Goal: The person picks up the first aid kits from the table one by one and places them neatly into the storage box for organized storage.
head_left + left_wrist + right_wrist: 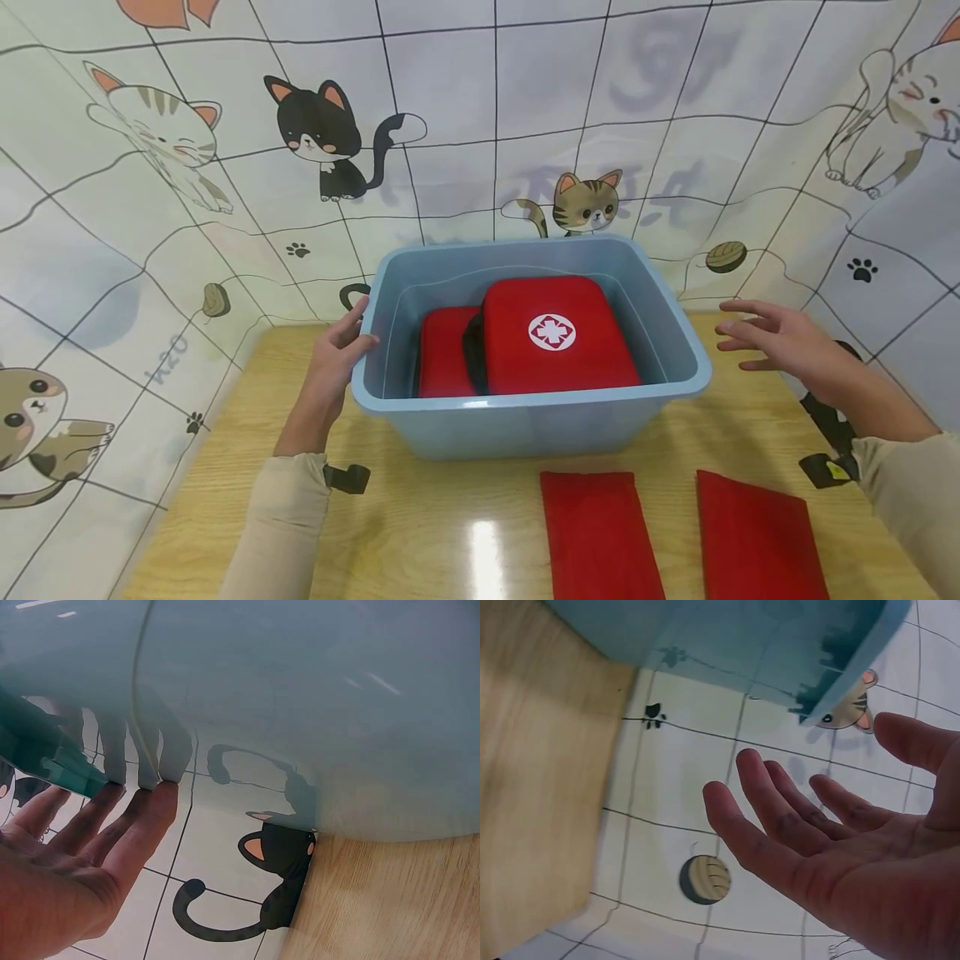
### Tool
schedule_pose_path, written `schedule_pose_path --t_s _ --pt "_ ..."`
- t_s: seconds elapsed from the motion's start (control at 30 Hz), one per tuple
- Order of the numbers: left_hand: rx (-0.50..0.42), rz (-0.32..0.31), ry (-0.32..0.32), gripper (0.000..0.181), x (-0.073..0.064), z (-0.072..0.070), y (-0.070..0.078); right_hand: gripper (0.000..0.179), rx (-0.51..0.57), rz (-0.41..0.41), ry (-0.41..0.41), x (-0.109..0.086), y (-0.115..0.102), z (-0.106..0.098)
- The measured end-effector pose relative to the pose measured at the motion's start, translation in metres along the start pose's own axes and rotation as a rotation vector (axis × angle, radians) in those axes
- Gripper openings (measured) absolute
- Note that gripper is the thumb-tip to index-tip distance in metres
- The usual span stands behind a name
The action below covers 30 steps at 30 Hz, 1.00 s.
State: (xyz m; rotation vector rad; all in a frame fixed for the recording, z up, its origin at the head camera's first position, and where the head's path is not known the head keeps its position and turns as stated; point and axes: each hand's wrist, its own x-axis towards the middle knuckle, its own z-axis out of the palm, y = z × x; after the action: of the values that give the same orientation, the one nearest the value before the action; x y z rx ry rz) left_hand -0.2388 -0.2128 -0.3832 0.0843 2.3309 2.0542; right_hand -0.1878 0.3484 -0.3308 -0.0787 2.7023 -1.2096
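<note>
Fingers (347, 325) of the left hand (330, 358) reach the left rim of the tub (517, 429), fairly straight, thumb at the lip, perhaps set there to steady it; right of the tub, apart from it, hangs the right hand (787, 337), its fingers spread and holding nothing. Inside the tub, the marked bag (562, 367) overlaps the second bag (444, 354), a dark strap (474, 354) between them, maybe because side by side they would not lie flat; in front of the tub, on the table (420, 517), lie a red strip (600, 533) and, further right, a red panel (761, 537).

From the left wrist, fingertips touch the tub's outer wall; the thumb is hidden, so I cannot tell how firmly they press.

From the right wrist, the fingers fan out loosely bent, short of the tub, as though kept ready.
</note>
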Motion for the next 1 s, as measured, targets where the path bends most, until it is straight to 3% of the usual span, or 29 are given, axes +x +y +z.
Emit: schedule_pose_path --t_s 0.17,0.43,0.73,1.0 --pt "0.0 -0.004 -0.005 0.065 0.002 0.0 -0.001 0.063 0.021 0.025 -0.072 -0.01 0.029 0.013" --pt "0.0 -0.006 -0.013 0.065 0.001 0.001 -0.002 0.063 0.143 0.097 -0.211 -0.024 0.066 0.027" --pt "-0.009 0.001 -0.015 0.064 0.0 0.002 0.001 0.068 0.173 0.187 -0.253 -0.031 0.104 0.046" --pt "-0.006 0.015 -0.014 0.064 -0.001 0.001 0.0 0.068 0.116 0.209 -0.309 -0.04 0.128 0.055"
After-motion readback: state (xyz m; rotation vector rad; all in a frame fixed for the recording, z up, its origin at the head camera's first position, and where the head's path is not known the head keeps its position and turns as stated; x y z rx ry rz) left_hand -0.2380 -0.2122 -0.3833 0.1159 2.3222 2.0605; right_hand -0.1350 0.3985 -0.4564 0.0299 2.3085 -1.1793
